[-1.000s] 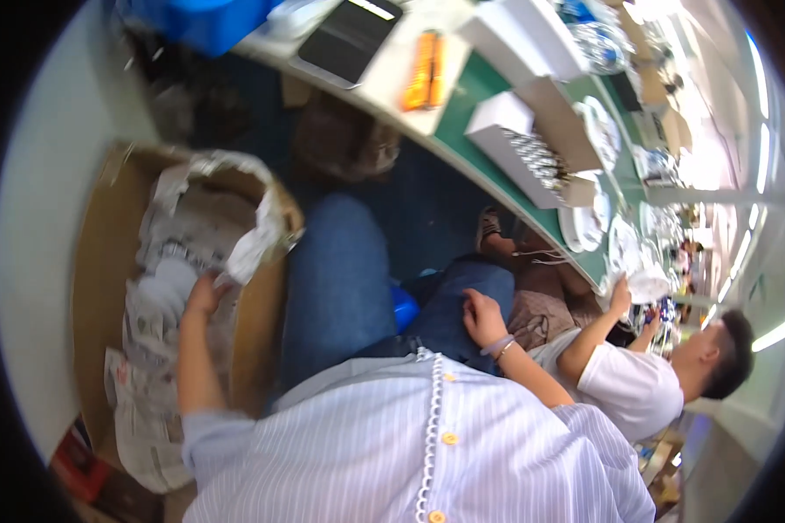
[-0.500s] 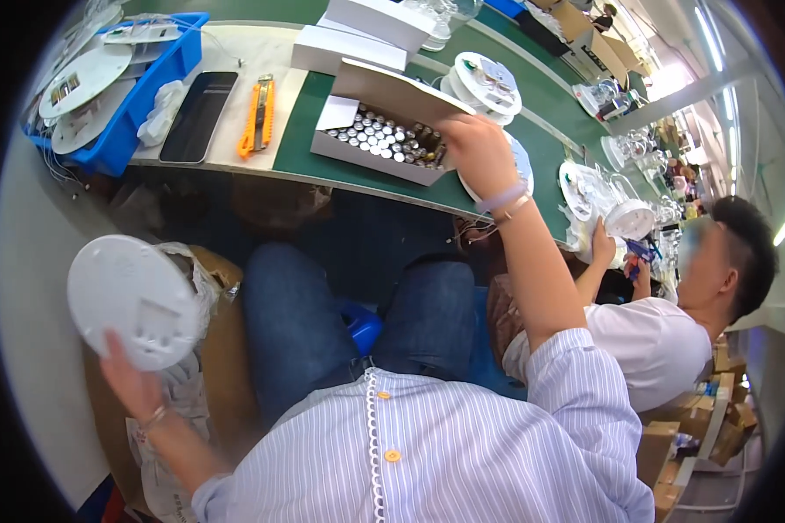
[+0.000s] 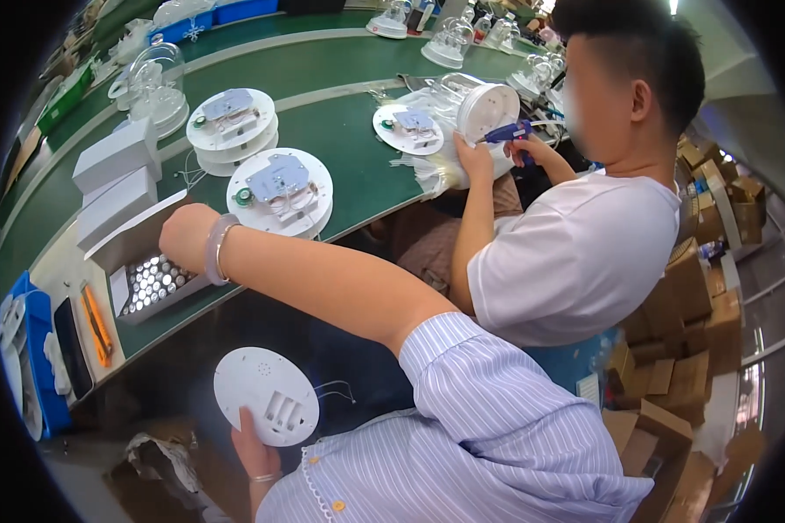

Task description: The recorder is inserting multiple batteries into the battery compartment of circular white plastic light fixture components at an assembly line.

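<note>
My left hand is low in front of my lap and grips the lower edge of a white round plastic disc with an open slotted compartment facing up. My right arm stretches across to the green table, and my right hand hovers at the upper edge of an open white box of silver cylinders. Its fingers point away from me and are hidden. A bracelet circles that wrist.
Stacked white discs carrying circuit boards sit on the green table, with glass domes and white boxes behind. A co-worker in a white shirt holds a blue tool. An orange cutter lies left; cardboard boxes right.
My left hand has brought the white disc from out at my left side down in front of my lap. My right hand stays at the box of cylinders. The view has swung.
</note>
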`<state>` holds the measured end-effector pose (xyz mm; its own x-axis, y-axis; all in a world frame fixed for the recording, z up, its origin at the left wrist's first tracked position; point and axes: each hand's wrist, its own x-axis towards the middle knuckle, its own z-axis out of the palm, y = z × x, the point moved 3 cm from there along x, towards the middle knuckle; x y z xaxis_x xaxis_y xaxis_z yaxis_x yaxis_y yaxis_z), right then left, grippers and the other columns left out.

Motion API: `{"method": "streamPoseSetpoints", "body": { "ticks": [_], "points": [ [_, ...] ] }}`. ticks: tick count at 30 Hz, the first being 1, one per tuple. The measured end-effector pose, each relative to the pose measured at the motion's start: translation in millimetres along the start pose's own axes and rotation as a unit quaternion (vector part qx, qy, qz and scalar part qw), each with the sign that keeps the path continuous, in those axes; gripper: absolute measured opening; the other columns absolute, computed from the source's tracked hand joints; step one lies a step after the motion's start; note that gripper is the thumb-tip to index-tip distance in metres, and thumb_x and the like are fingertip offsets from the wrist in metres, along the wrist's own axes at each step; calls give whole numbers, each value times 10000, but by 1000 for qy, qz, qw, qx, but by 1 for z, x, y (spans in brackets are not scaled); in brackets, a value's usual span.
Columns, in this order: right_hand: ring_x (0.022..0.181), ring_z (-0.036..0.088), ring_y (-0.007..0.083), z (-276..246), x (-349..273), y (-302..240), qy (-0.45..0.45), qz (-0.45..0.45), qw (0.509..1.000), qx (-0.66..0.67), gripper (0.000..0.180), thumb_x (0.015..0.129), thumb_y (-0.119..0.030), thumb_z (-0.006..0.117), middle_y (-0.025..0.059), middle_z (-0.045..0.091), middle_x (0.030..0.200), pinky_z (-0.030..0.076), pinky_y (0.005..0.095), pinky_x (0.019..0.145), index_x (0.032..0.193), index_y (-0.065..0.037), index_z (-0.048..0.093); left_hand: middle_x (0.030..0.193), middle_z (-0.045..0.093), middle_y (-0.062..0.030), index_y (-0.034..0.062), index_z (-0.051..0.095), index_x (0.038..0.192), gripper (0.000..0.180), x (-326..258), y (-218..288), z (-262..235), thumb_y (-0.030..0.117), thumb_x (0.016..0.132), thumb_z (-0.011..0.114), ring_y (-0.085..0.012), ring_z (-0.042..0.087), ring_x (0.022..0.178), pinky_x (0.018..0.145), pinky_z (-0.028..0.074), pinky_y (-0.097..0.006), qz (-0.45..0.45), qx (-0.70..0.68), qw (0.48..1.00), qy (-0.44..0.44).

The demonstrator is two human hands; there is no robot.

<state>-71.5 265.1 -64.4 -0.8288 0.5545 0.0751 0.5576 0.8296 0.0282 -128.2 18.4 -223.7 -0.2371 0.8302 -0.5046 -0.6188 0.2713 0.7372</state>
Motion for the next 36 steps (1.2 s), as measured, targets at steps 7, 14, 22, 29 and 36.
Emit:
{"method": "streamPoseSetpoints", "body": {
  "ticks": [7, 14, 22, 29, 36],
  "points": [
    [720, 562, 223, 4, -14, 1, 84, -23, 996, 10, 60, 615, -114, 564, 59, 581, 681, 465, 310, 627, 644, -109, 617, 1083, 479, -124, -45, 368, 1131, 413, 14, -1, 5, 209, 823, 470, -198, 494, 945, 798, 399, -291, -8, 2, 999, 31],
    [738, 551, 216, 11, -12, 2, 95, -38, 992, 68, 121, 575, -118, 617, 59, 581, 706, 465, 303, 635, 695, -104, 606, 1052, 494, -121, -43, 389, 1108, 389, 33, -5, 17, 201, 819, 479, -190, 507, 918, 773, 413, -281, -22, 31, 999, 24],
    [776, 513, 213, 13, -27, 10, 224, -38, 964, 139, 147, 574, -116, 604, 61, 505, 738, 429, 303, 674, 719, -95, 590, 1048, 498, -117, -42, 400, 1098, 388, 44, -15, 23, 209, 815, 487, -187, 509, 912, 772, 412, -276, -45, 31, 998, 23],
    [730, 463, 192, 7, -26, 10, 374, -19, 911, 172, 196, 615, -223, 624, 47, 480, 686, 381, 299, 637, 674, -79, 504, 992, 542, -99, -12, 440, 1071, 395, 60, -16, 13, 281, 810, 487, -187, 549, 856, 733, 439, -286, -43, 46, 997, 34],
    [687, 454, 209, 7, -29, 16, 387, -43, 897, 211, 240, 589, -222, 650, 42, 480, 672, 370, 299, 635, 679, -78, 482, 1002, 538, -99, -13, 445, 1066, 380, 69, -14, 21, 272, 816, 476, -191, 548, 862, 739, 438, -289, -61, 33, 998, 7]
  ]
}}
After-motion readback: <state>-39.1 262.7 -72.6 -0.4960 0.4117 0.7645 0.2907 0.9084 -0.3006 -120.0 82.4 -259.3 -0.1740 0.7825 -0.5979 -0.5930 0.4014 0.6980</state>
